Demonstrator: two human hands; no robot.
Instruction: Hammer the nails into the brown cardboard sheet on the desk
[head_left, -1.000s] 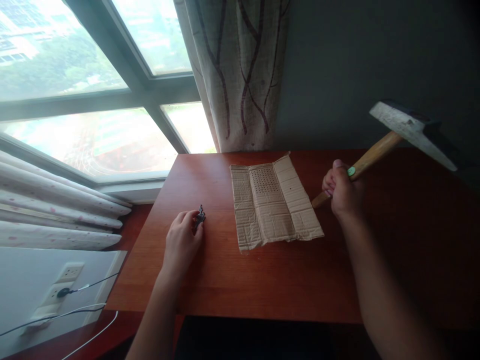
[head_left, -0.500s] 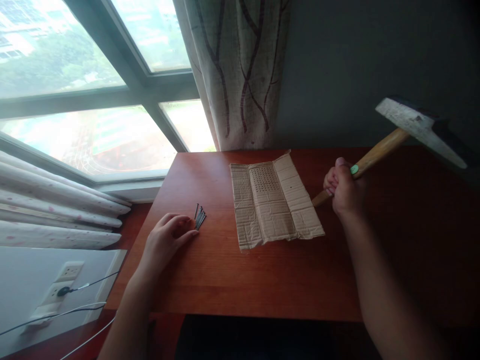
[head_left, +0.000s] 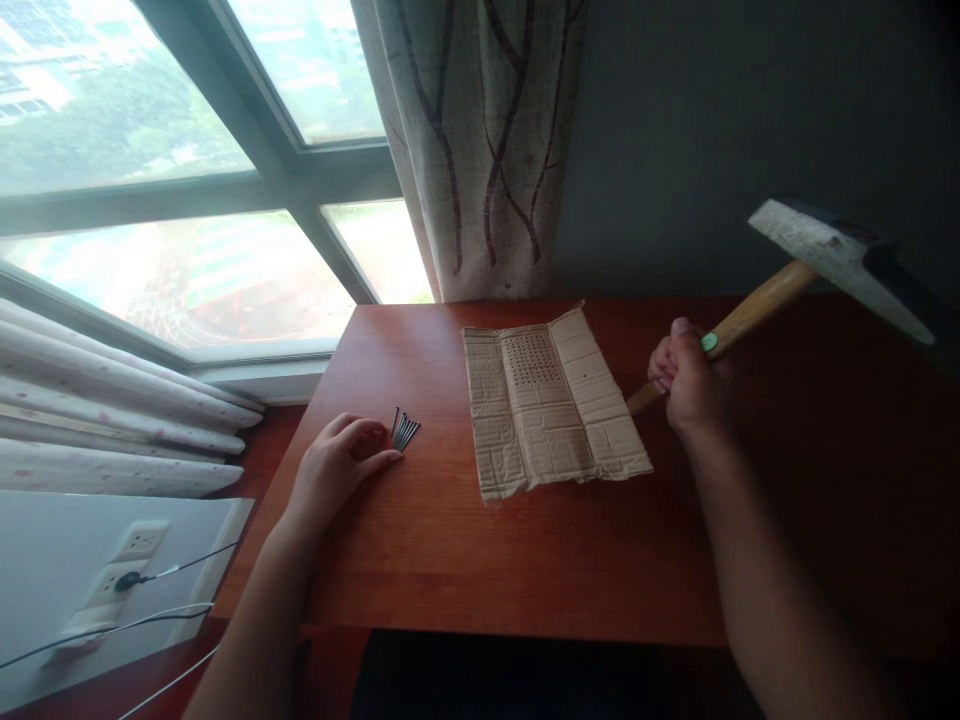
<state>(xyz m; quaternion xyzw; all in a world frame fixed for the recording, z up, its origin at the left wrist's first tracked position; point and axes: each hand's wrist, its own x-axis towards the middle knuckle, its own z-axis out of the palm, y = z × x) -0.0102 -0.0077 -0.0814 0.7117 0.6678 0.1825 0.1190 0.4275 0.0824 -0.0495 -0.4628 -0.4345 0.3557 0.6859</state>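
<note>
Nails (head_left: pixel 404 432) by left hand (head_left: pixel 337 465); cardboard (head_left: pixel 551 410) between; hammer (head_left: pixel 780 287) in right hand (head_left: pixel 691 385).

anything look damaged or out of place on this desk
The cardboard sheet is worn: creased, ragged at its near left corner, with a grid of holes in one panel. The hammer, held up in the right hand, has a whitish, scuffed head.
</note>
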